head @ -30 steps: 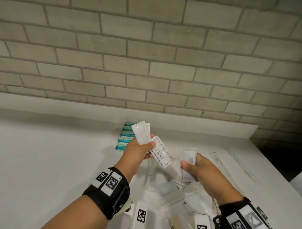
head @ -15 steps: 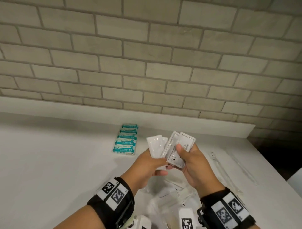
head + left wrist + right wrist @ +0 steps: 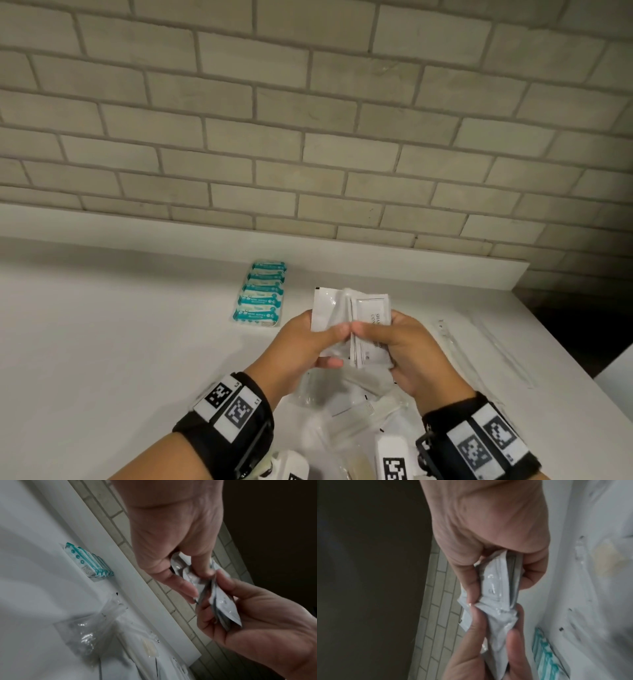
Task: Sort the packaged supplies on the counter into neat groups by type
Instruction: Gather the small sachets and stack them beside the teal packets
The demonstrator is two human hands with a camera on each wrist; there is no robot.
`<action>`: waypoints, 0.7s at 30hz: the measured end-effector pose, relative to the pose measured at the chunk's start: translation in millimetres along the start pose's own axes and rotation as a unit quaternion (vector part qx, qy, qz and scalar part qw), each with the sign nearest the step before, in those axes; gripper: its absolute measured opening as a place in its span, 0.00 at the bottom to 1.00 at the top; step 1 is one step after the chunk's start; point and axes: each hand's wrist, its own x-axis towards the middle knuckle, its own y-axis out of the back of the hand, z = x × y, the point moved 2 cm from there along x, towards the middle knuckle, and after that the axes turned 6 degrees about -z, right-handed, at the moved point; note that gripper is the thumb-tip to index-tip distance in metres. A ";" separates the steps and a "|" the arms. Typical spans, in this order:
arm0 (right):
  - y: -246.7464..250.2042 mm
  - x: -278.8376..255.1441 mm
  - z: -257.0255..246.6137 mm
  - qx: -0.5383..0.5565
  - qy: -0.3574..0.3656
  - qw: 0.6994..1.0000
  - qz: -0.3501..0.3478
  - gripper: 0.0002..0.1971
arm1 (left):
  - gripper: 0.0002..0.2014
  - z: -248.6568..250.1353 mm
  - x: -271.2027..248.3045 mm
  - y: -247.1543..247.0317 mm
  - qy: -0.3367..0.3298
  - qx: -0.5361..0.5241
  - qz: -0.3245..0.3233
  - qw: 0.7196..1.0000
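A bunch of white sachets (image 3: 496, 582) is pinched between the curled fingers and thumb of the right hand (image 3: 488, 527), which fills the upper middle. The lower end of the bunch is gripped by the left hand (image 3: 481, 650), entering from below. A row of teal-printed packets (image 3: 546, 654) is seen blurred on the white counter (image 3: 583, 520) at lower right. A brick wall (image 3: 436, 601) is seen behind the hands.

Both my forearms reach forward, wrists banded in black straps. My left hand (image 3: 313, 337) and right hand (image 3: 399, 346) meet thumb to thumb above the counter, fingers curled, each pinching the white sachets (image 3: 352, 318) held between them.
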 end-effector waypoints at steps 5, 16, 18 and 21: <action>5.8 -4.5 -28.4 -0.235 0.173 0.957 0.001 0.12 | 0.16 3.5 3.9 6.8 0.047 -0.128 -0.012 0.991; 23.4 -29.0 -3.6 -0.296 0.012 0.955 -0.022 0.08 | 0.12 8.7 14.0 32.4 -0.033 -0.087 0.108 0.990; 23.8 -29.1 -5.2 -0.265 0.015 0.964 -0.011 0.10 | 0.13 9.6 14.3 31.7 -0.045 -0.063 0.110 0.991; 13.7 -21.5 -4.8 -0.241 0.011 0.970 -0.020 0.14 | 0.14 10.6 15.4 24.6 -0.051 -0.027 0.102 0.993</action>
